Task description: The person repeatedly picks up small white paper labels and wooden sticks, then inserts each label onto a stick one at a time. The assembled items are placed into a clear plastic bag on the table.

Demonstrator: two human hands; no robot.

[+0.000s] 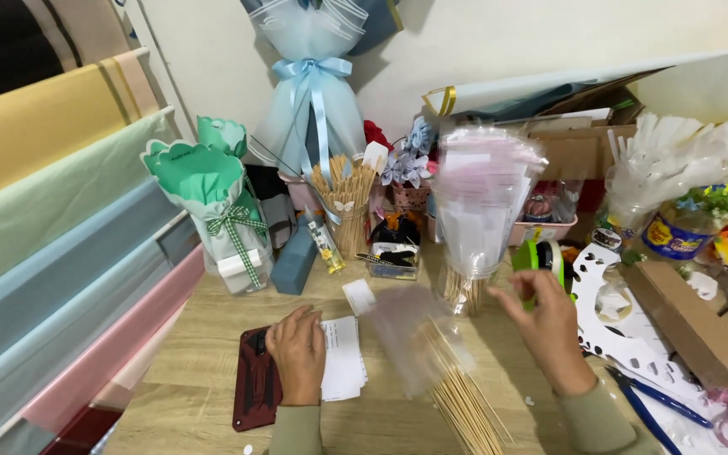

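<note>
Pinning white cards (343, 358) flat on the worktop (204, 337) at seven o'clock, the left hand (298, 354) lies spread, while the right hand (549, 324) at four o'clock (grip unclear) lifts a blurred clear sleeve (406, 329) over skewers (465, 396).

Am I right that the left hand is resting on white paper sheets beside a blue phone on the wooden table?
Not quite: in the head view the phone is dark red, not blue. The left hand does rest on the white paper sheets beside it on the wooden table.
</note>
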